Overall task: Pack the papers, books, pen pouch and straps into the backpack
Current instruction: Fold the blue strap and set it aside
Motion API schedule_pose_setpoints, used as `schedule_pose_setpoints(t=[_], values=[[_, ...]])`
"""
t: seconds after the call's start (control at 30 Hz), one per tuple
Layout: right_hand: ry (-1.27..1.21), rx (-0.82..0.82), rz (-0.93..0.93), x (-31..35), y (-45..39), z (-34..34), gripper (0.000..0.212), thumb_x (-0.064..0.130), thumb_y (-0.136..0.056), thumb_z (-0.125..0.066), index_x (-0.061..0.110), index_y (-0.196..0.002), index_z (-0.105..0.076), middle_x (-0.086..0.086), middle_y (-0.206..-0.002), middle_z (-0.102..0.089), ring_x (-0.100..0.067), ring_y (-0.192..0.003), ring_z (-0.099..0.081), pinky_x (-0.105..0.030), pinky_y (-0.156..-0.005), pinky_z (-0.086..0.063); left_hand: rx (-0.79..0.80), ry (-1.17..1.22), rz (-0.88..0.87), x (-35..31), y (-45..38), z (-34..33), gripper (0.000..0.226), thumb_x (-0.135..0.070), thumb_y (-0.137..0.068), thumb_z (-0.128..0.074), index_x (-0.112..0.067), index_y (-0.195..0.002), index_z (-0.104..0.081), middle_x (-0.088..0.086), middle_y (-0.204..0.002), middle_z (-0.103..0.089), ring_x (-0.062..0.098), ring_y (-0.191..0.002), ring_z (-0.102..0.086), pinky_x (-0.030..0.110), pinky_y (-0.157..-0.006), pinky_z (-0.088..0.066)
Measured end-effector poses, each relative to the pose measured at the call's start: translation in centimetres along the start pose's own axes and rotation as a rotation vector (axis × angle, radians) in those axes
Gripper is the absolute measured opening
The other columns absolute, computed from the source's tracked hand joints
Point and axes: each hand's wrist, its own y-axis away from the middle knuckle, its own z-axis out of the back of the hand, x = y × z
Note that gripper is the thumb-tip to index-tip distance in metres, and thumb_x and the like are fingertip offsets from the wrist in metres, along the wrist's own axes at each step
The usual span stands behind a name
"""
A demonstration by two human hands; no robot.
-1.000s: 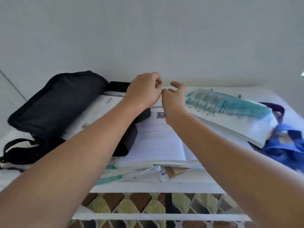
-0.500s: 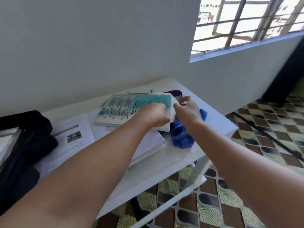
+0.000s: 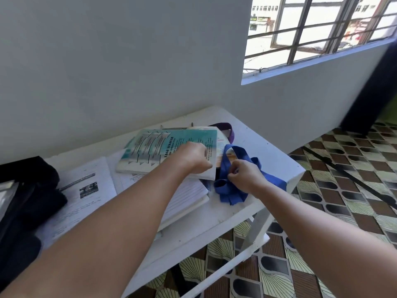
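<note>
Straps [image 3: 228, 190], blue, are pinched by the right hand [image 3: 243, 176]; the left hand [image 3: 193, 157] grips the teal book [image 3: 154, 147], lifting its corner off them.

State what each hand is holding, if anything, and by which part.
The left hand grips the teal book by its near right corner. The right hand pinches the blue strap where its loops bunch together.
</note>
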Motion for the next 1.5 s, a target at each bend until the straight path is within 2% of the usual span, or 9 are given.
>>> schedule_pose_setpoints(t=[0.23,0.33,0.43,0.7,0.87,1.03,1.23,1.33,1.5], values=[[-0.894,-0.097,-0.112,4.3,-0.6,1.6,0.009,0.011,-0.095,-0.067,0.008,-0.104,-0.068,-0.005,-0.091,-0.070,-0.018,-0.079,-0.068,-0.028,-0.050,-0.054,0.094,0.020,-0.006,0.2,0.3,0.5,0.065,-0.044,-0.086,-0.067,-0.026,-0.146,-0.046,0.002,-0.137,-0.058,0.023,-0.119,-0.055,0.035,-0.092,-0.048],[-1.151,-0.079,-0.061,7.4,-0.9,2.4,0.009,0.006,-0.094,-0.068,0.008,-0.102,-0.069,-0.015,-0.097,-0.073,-0.025,-0.085,-0.074,-0.041,-0.072,-0.066,0.200,0.081,-0.057,0.2,0.5,1.0,0.101,-0.056,-0.075,-0.079,-0.026,-0.157,-0.027,-0.005,-0.141,-0.055,0.024,-0.123,-0.055,0.036,-0.096,-0.047],[-1.220,-0.025,0.037,9.9,-1.1,2.1,0.015,0.019,-0.088,-0.081,0.015,-0.100,-0.073,-0.011,-0.092,-0.078,-0.026,-0.085,-0.077,-0.040,-0.072,-0.065,0.194,0.334,-0.145,0.3,1.1,1.1,0.060,-0.054,-0.081,-0.078,-0.033,-0.132,-0.056,-0.012,-0.124,-0.064,0.011,-0.117,-0.054,0.027,-0.101,-0.043],[-0.759,-0.138,0.364,8.9,-2.8,2.8,0.039,0.067,-0.089,-0.067,0.031,-0.105,-0.069,0.011,-0.099,-0.077,-0.005,-0.094,-0.072,-0.034,-0.089,-0.057,-0.100,1.544,0.264,4.1,1.9,3.1,0.018,-0.024,-0.105,-0.056,-0.011,-0.095,-0.065,0.011,-0.090,-0.076,0.027,-0.092,-0.073,0.045,-0.087,-0.058],[-0.081,0.293,0.549,7.5,-2.9,1.6,0.045,0.066,-0.090,-0.067,0.033,-0.120,-0.066,0.020,-0.107,-0.062,-0.008,-0.103,-0.061,-0.021,-0.080,-0.047,-0.481,1.761,0.428,8.3,1.7,5.8,0.027,-0.024,-0.106,-0.051,-0.013,-0.083,-0.059,-0.003,-0.059,-0.047,0.010,-0.045,-0.041,0.026,-0.053,-0.040],[-0.023,0.203,0.632,9.9,-5.0,0.2,0.004,0.024,-0.103,-0.060,0.025,-0.099,-0.061,0.006,-0.085,-0.061,-0.023,-0.085,-0.060,-0.029,-0.065,-0.042,-0.803,1.363,0.678,14.7,3.8,7.4,0.018,-0.024,-0.100,-0.054,-0.017,-0.085,-0.062,-0.003,-0.068,-0.059,0.015,-0.062,-0.055,0.025,-0.059,-0.043],[-0.502,0.164,0.622,17.7,-4.1,-1.0,0.015,0.023,-0.107,-0.050,0.025,-0.103,-0.065,0.003,-0.068,-0.066,-0.011,-0.053,-0.051,-0.027,-0.054,-0.040,-0.187,0.737,0.789,20.4,10.8,4.0,0.063,-0.056,-0.068,-0.091,-0.014,-0.108,-0.067,-0.001,-0.089,-0.073,0.013,-0.073,-0.067,0.017,-0.067,-0.055],[-0.634,0.255,0.649,21.9,-2.3,-1.8,0.018,0.023,-0.104,-0.058,0.026,-0.090,-0.068,0.006,-0.068,-0.070,-0.016,-0.058,-0.056,-0.032,-0.060,-0.045,-0.238,0.638,0.665,21.1,12.4,4.3,0.122,-0.075,-0.043,-0.091,-0.028,-0.146,-0.042,-0.010,-0.128,-0.065,0.012,-0.114,-0.063,0.035,-0.100,-0.053],[-0.734,0.189,0.810,28.1,0.9,-1.9,0.012,0.017,-0.097,-0.069,0.019,-0.086,-0.073,0.003,-0.074,-0.075,-0.018,-0.070,-0.070,-0.035,-0.067,-0.056,-0.484,0.765,0.178,17.0,11.8,7.8,0.084,-0.028,-0.073,-0.087,-0.022,-0.142,-0.040,-0.009,-0.131,-0.059,0.007,-0.127,-0.055,0.037,-0.110,-0.045]])
